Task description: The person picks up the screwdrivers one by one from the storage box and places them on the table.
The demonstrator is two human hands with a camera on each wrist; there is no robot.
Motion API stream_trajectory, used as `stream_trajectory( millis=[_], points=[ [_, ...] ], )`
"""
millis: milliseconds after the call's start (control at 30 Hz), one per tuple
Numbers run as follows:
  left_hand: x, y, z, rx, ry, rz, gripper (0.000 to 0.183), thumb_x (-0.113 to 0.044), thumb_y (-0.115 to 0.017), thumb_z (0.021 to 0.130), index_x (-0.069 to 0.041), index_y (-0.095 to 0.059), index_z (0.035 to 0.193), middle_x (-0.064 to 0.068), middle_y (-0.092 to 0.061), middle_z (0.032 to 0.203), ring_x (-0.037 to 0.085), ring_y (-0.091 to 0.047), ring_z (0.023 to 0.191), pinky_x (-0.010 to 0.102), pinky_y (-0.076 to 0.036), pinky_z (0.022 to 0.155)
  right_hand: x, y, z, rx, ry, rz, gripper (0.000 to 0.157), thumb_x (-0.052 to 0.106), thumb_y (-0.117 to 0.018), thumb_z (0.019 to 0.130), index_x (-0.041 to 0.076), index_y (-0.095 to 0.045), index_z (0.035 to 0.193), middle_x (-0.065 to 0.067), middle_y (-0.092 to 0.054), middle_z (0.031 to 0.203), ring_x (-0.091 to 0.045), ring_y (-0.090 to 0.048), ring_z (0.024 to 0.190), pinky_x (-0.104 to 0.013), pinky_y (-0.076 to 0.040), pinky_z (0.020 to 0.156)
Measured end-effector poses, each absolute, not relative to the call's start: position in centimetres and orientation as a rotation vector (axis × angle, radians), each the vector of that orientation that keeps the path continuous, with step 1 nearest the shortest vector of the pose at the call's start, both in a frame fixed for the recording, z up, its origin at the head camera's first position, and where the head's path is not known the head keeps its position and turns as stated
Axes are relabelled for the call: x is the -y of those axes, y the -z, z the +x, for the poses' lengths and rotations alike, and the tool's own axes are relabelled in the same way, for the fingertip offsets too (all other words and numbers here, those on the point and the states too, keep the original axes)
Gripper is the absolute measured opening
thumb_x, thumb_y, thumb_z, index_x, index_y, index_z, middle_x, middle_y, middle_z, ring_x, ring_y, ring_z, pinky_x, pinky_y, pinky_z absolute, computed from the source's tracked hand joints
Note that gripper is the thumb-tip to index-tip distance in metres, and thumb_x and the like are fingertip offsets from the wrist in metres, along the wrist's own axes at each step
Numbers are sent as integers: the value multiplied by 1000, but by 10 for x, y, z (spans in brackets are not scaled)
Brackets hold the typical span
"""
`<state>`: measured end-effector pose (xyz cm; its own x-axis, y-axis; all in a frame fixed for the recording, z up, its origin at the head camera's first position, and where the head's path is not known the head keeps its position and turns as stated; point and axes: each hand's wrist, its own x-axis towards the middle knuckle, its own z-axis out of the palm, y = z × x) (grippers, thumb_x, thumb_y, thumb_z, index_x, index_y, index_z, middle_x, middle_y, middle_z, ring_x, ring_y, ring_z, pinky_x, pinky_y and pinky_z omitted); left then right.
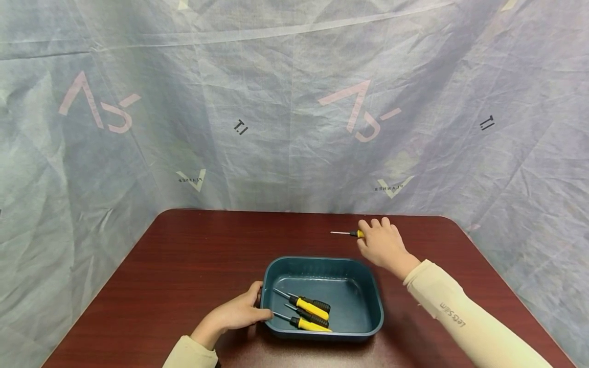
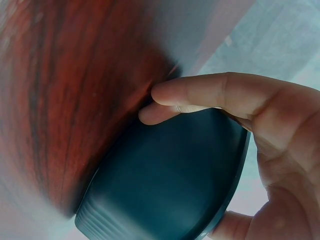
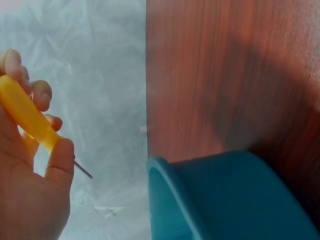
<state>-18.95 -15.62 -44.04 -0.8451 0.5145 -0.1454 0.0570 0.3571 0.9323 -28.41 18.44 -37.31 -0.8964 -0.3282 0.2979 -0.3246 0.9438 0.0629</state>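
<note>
My left hand (image 1: 236, 311) grips the left side of a dark teal plastic tray (image 1: 352, 301), thumb at the rim and fingers against the outer wall (image 2: 165, 165). Inside the tray lie two screwdrivers with yellow handles, one nearer the middle (image 1: 313, 308) and one by the front wall (image 1: 315, 326). Two black-handled screwdrivers (image 1: 314, 318) lie among them. Beyond the tray's back right corner, my right hand (image 1: 382, 244) holds another screwdriver (image 3: 30, 115) by its yellow handle. Its thin shaft points left in the head view.
The tray stands near the front of a dark red wood-grain table (image 1: 221, 245). A pale grey printed cloth (image 1: 285, 153) hangs behind the table and along its sides.
</note>
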Motion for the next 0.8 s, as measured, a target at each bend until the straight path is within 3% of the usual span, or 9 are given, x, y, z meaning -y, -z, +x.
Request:
stream_trajectory(
  millis=[800],
  points=[
    [155, 440, -189, -2227, -1487, 486, 65, -15, -63, 77, 8, -28, 127, 14, -57, 105, 17, -54, 86, 31, -43, 64, -221, 369, -295, 2911, -186, 300, 29, 20, -44, 86, 0, -45, 108, -22, -48, 94, -39, -38, 82, -48, -34, 64]
  ],
)
